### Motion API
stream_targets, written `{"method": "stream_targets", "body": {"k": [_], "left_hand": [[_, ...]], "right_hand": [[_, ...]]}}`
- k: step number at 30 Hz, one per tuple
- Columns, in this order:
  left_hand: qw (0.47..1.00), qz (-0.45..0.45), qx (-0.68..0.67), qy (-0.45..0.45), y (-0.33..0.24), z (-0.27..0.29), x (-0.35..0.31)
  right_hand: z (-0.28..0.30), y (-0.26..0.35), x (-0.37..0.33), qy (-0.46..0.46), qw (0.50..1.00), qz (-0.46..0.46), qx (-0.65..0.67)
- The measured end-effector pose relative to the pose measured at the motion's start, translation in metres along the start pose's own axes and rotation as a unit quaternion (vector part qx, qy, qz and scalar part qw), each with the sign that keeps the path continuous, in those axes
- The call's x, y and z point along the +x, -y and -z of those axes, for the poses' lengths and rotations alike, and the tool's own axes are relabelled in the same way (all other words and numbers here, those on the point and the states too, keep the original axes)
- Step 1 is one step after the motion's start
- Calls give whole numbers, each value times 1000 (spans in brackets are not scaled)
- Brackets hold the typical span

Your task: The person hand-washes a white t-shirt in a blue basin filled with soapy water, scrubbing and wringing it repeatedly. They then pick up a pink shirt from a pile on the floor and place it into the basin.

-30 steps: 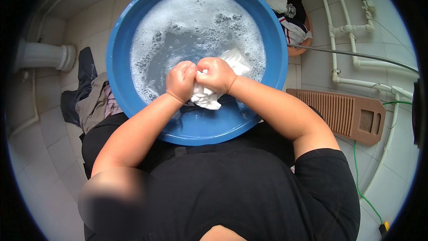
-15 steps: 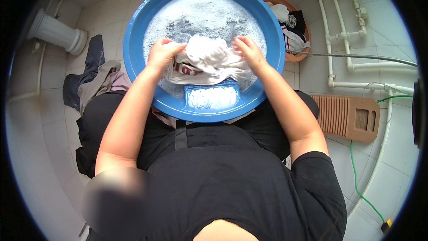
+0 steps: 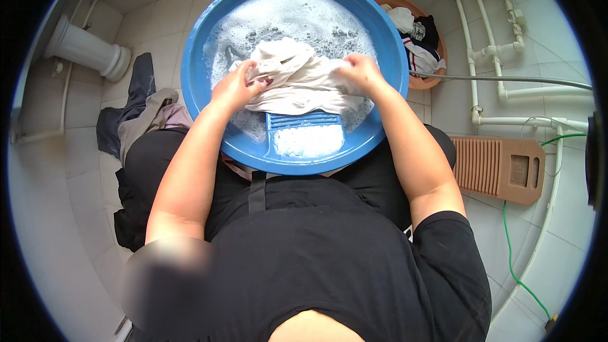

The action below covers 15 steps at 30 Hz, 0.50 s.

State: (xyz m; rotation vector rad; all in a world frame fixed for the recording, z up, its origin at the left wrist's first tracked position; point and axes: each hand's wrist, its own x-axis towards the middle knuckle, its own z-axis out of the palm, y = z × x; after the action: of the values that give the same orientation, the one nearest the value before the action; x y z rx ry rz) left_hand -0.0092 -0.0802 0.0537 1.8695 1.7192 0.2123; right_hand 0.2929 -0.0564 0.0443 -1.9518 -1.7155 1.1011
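Carefully, I judge, the white cloth (image 3: 297, 85) should be supported evenly from both sides. It lies bunched in the blue basin (image 3: 294, 168), at the ridges (image 3: 305, 120). My left hand (image 3: 237, 88) curls loosely, its grip I cannot tell; my right hand (image 3: 363, 75) seems to pinch the cloth.

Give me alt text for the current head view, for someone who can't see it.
A person's left hand and right hand touch a bunched white cloth by the ridged panel of a blue basin of sudsy water. A brown washboard lies at right; an orange tub of clothes stands farther back.
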Motion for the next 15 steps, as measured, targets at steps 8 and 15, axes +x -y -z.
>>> {"method": "stream_targets", "body": {"k": [8, 15], "left_hand": [[973, 28, -179, -144, 31, 7, 30], [979, -159, -120, 35, -41, -22, -10]], "right_hand": [[5, -8, 21, -220, 972, 61, 49], [-22, -21, 20, 11, 980, -197, -6]]}}
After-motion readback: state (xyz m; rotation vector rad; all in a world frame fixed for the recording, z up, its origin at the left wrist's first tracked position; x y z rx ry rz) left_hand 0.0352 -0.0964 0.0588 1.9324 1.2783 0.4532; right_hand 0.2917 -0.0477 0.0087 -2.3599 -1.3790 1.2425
